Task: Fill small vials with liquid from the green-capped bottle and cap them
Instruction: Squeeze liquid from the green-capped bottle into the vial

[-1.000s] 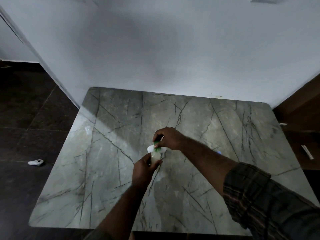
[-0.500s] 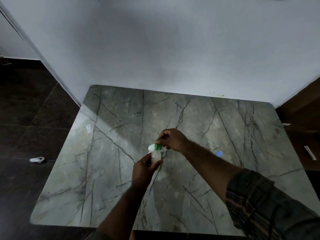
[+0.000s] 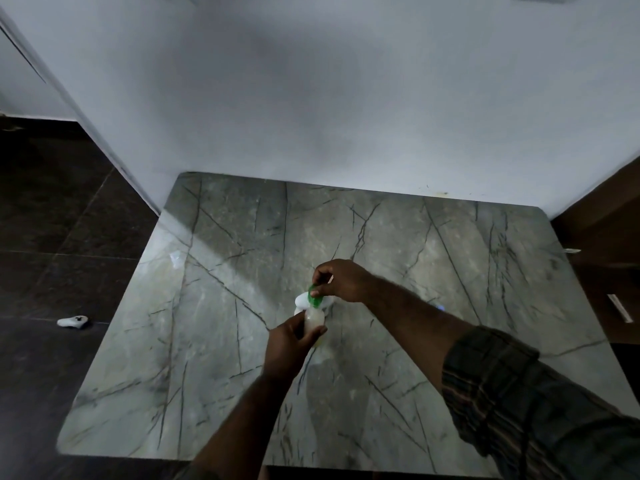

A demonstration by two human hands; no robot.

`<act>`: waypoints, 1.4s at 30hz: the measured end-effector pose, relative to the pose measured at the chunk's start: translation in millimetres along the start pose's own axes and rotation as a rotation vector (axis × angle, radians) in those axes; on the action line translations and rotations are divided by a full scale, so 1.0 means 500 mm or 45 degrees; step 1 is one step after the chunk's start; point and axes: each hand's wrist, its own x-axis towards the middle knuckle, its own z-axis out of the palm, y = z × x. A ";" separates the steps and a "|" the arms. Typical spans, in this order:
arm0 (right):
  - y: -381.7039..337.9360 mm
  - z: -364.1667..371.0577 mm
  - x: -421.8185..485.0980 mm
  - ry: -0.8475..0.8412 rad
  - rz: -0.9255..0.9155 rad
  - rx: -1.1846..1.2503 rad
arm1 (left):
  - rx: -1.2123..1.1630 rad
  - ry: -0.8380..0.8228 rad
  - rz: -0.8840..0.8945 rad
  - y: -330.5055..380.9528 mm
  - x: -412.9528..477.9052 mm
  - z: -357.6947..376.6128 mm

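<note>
Little has moved in the last second: the left hand (image 3: 287, 344) keeps its fingers curled round the body of the pale bottle (image 3: 314, 318), which stands upright where it stood before. The right hand (image 3: 341, 280), reaching in from a checked sleeve (image 3: 519, 393), still pinches the green cap (image 3: 316, 293) from above. What has changed is only the right hand's set: it has turned a little on the cap. The cap now looks slightly tipped on the neck, though it is too small to be sure. I take that as the cap being twisted off, so the task is at its very start, with nothing poured and nothing capped.

A plain pale wall (image 3: 346, 98) rises behind the bottle, and a dark tiled floor (image 3: 52, 237) spreads away to its left. The bottle sits near the middle of a grey, dark-veined stone worktop (image 3: 381, 237), whose far edge meets the wall. Well to the left of the bottle a small white object (image 3: 72, 321) lies on the floor. Just behind the bottle, touching or nearly so, lie some white pieces (image 3: 302, 299); whether they are vials or lids I cannot tell. A tiny blue speck (image 3: 440, 308) shows to the bottle's right, beyond the right forearm
</note>
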 end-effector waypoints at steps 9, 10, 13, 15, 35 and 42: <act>0.000 0.001 -0.001 0.066 -0.041 -0.020 | -0.002 0.004 -0.002 0.000 0.009 0.002; 0.000 0.004 -0.003 0.064 -0.050 -0.033 | -0.004 -0.003 -0.005 -0.003 0.009 0.005; -0.005 0.002 -0.004 0.059 -0.073 -0.076 | 0.003 0.008 0.000 -0.006 0.009 0.008; -0.010 -0.005 -0.002 0.043 -0.082 -0.104 | 0.011 0.007 0.003 -0.004 0.009 0.008; 0.002 0.012 -0.012 0.113 -0.004 -0.106 | 0.036 -0.007 0.001 -0.002 0.010 0.010; -0.010 -0.002 -0.013 0.106 -0.025 -0.120 | 0.020 -0.008 -0.014 0.011 0.011 0.000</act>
